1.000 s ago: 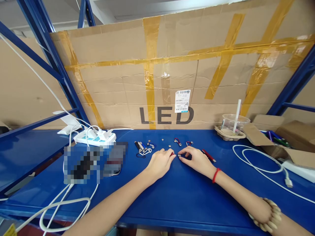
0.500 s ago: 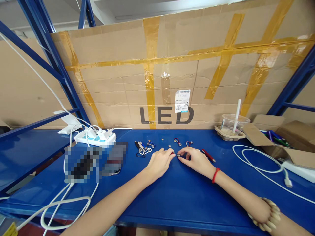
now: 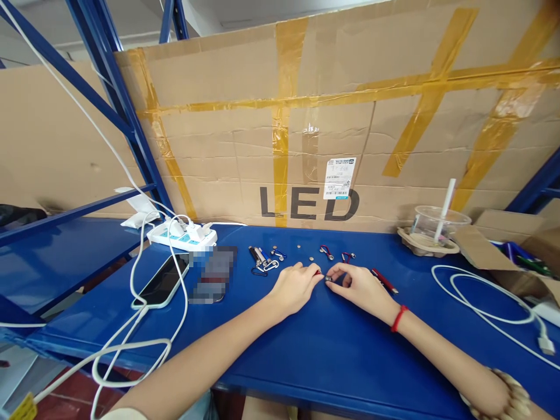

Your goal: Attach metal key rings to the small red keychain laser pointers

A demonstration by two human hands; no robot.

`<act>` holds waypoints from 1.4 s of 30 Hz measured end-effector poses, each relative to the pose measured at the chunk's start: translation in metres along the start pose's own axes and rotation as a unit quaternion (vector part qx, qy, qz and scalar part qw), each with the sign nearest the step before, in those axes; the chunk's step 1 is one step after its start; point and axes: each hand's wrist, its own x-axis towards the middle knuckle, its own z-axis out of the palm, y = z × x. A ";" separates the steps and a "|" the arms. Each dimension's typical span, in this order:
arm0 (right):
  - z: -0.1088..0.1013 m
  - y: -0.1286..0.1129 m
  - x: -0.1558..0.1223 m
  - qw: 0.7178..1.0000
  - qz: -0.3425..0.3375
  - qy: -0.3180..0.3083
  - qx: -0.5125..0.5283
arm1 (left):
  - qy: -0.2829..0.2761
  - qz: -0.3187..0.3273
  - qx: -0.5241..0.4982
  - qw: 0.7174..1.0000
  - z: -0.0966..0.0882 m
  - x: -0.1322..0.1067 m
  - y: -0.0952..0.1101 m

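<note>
My left hand [image 3: 298, 288] is closed in a pinch, with a small red piece [image 3: 318, 272] showing at its fingertips; most of that piece is hidden. Just to the right, the thumb and forefinger of my right hand [image 3: 359, 288] pinch a small silvery piece [image 3: 328, 279], too small to name. The two pieces are close but apart. Beyond my hands lie a red carabiner [image 3: 324, 251], a second red clip [image 3: 349, 257] and small round silver discs [image 3: 311, 258]. Several small cylinders [image 3: 261, 255] with a silver carabiner [image 3: 272, 265] and a blue carabiner [image 3: 279, 254] lie left of them.
Red pen-like sticks [image 3: 385, 281] lie by my right wrist. On the left are a phone [image 3: 161, 283], a power strip [image 3: 181, 238] and white cables. A plastic cup [image 3: 440, 220], a coiled cable [image 3: 481, 312] and an open carton [image 3: 490, 251] occupy the right. A large cardboard sheet [image 3: 227, 157] stands behind.
The camera view has turned a little left, so everything appears farther right. Both hands stay almost in place, still holding the small red and silvery pieces.
</note>
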 end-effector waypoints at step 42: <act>-0.001 0.001 0.001 0.998 -0.017 0.049 0.036 | -0.009 -0.018 -0.019 1.000 -0.006 0.001 0.000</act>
